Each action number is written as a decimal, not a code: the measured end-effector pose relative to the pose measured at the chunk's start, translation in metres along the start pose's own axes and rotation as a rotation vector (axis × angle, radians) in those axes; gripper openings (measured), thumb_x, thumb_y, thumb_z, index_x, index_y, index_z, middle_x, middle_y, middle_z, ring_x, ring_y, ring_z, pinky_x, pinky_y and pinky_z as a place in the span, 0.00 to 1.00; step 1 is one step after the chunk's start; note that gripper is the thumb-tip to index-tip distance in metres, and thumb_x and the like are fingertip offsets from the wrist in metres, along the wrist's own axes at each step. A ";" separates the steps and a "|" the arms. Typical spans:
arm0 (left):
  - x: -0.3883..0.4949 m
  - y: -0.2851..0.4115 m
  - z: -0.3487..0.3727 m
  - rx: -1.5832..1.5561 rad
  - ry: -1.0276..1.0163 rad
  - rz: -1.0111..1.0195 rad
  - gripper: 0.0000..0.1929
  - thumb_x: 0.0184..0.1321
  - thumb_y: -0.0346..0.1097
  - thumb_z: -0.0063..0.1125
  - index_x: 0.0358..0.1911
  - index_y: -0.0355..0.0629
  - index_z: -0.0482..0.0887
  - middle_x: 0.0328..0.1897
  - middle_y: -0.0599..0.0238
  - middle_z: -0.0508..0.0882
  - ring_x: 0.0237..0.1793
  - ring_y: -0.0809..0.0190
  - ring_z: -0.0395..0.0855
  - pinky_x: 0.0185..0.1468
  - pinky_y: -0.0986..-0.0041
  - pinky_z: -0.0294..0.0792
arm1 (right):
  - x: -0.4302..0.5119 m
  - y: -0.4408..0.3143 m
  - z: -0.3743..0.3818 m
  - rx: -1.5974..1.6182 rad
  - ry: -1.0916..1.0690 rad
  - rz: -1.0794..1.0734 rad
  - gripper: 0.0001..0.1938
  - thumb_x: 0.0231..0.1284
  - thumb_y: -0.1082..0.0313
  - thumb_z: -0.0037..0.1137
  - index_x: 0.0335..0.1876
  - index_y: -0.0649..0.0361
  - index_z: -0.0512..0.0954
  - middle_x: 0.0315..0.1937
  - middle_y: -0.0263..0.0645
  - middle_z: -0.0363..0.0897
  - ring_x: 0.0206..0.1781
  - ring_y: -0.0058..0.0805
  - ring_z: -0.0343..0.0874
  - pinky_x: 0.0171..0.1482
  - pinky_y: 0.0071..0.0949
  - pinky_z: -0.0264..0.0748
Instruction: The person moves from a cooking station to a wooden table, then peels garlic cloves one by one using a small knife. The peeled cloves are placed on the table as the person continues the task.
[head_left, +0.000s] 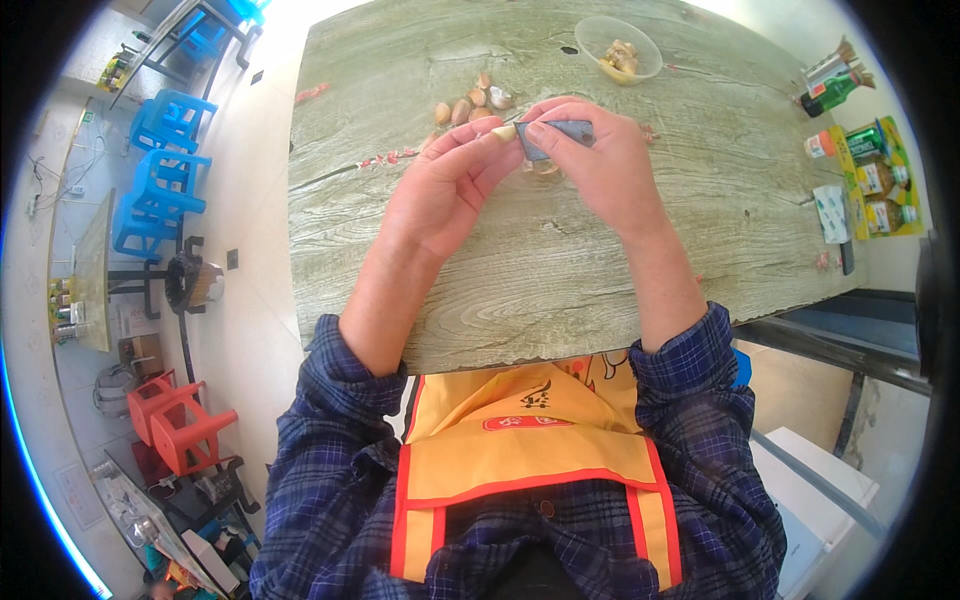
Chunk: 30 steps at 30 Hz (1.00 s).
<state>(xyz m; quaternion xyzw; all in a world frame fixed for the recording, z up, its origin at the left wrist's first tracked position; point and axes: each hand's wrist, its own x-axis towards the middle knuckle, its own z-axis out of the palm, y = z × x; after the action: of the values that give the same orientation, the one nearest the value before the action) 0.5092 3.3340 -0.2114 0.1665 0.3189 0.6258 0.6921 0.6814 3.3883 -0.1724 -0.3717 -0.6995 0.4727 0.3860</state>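
My left hand (450, 176) pinches a pale garlic clove (505, 134) between thumb and fingertips. In my right hand (600, 161) is a flat grey metal blade (559, 137) with a hole near its outer end. The blade's inner edge is right at the clove; whether it cuts in cannot be told. Just beyond my left fingers lie several unpeeled brownish cloves (460, 111) and a whitish garlic piece (500, 97). Bits of peel (543, 166) show on the table under my right hand. A clear plastic bowl (651, 46) farther off holds a knobbly ginger-like piece (622, 56).
The wood-grain table (517, 300) ends at its front edge, close to my yellow apron (525, 457). Along the right side stand a green bottle (832, 94), seasoning jars (874, 178) and a tissue pack (831, 214). Blue stools (169, 180) and red stools (184, 424) are on the left.
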 end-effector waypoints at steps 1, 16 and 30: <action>0.001 -0.001 -0.002 0.011 0.002 0.007 0.16 0.71 0.28 0.53 0.59 0.30 0.74 0.55 0.55 0.81 0.56 0.60 0.83 0.65 0.70 0.76 | 0.000 0.000 0.000 0.003 -0.002 0.005 0.05 0.63 0.73 0.61 0.37 0.67 0.83 0.44 0.32 0.84 0.44 0.18 0.79 0.47 0.20 0.76; 0.004 -0.005 -0.010 -0.062 -0.036 -0.026 0.16 0.71 0.30 0.54 0.59 0.33 0.75 0.51 0.61 0.83 0.50 0.65 0.83 0.56 0.75 0.78 | 0.000 -0.001 -0.001 0.052 0.030 -0.021 0.07 0.63 0.71 0.61 0.38 0.67 0.84 0.39 0.32 0.86 0.37 0.16 0.79 0.41 0.18 0.74; 0.001 -0.005 -0.004 -0.089 -0.013 -0.012 0.18 0.71 0.28 0.53 0.61 0.30 0.71 0.53 0.57 0.81 0.52 0.61 0.82 0.61 0.72 0.77 | 0.000 0.007 -0.001 0.035 -0.036 -0.088 0.05 0.63 0.73 0.61 0.35 0.68 0.82 0.43 0.33 0.84 0.43 0.18 0.80 0.48 0.20 0.76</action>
<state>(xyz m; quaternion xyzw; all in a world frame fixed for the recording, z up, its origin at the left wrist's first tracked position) 0.5105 3.3337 -0.2175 0.1376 0.2871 0.6342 0.7046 0.6830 3.3909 -0.1789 -0.3251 -0.7136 0.4743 0.4002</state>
